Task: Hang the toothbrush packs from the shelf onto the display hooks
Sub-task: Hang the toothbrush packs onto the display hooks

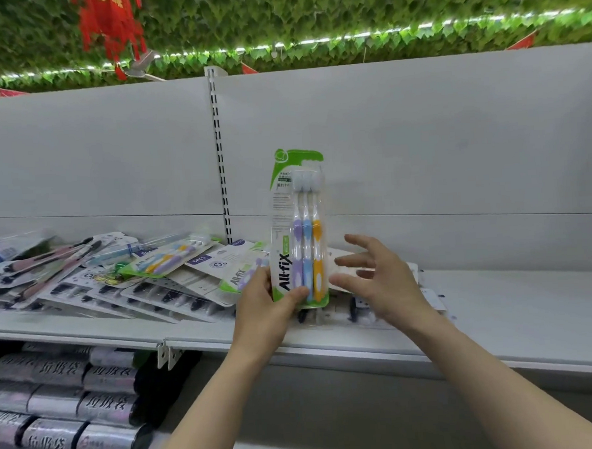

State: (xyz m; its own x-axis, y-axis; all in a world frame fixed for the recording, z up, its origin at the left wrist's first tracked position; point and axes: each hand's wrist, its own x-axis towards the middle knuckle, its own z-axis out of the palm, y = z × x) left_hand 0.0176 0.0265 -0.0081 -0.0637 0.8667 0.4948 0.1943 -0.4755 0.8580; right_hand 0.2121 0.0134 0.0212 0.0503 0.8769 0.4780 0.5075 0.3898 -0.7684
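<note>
I've got the left hand [265,296] gripping a green toothbrush pack [298,224] by its lower end, thumb across the front and fingers curled round behind, and the pack stands upright in front of the grey back panel [420,132], above the shelf [498,310]. Three brushes show through the blister: purple, blue and orange handles, white heads at the top. The right hand [383,278] hovers just beside the pack, fingers spread and loose, holding nothing and not touching it. Under that hand a few clear packs [347,312] lie flat on the shelf; they are blurred, so I can't make out more. Off to the left there's a loose heap of toothbrush packs [112,271] spread over the shelf, overlapping each other, some with dark brushes, one more green card among them. Between the two back panels runs a slotted upright [219,152]. On the tier below, at the lower left, silver rolls [60,405] lie stacked.
</note>
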